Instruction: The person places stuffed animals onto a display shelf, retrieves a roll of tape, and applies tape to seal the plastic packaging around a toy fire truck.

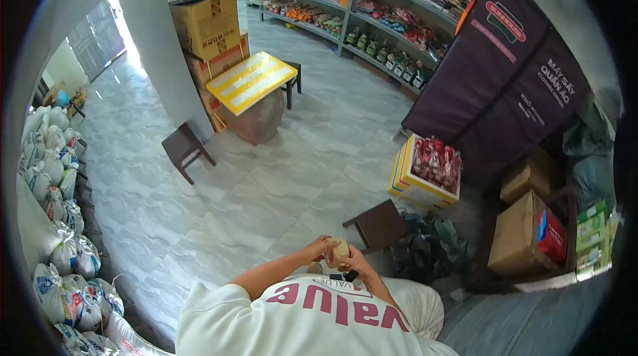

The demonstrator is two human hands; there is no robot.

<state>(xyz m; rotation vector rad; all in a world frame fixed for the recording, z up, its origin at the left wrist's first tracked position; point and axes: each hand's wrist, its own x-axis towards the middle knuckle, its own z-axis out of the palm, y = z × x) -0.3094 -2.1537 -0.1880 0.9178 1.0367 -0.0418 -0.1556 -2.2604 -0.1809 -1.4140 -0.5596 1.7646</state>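
Observation:
My left hand [319, 249] and my right hand [357, 263] are close together in front of my shirt. Between them is a small pale yellow object [341, 249], whose kind I cannot make out. The right fingers wrap round its side. My left fingers are closed at its other edge, partly hidden. A small black item [349, 277] shows just below the right hand, against my shirt; what it is stays unclear.
A dark stool [379, 224] stands just beyond my right hand, beside black plastic bags [428, 249]. Farther off are a foam box [417, 190] of red packets, a yellow-striped foam lid [251, 83], another stool [188, 151], tied sacks [64, 249] and stocked shelves [352, 10].

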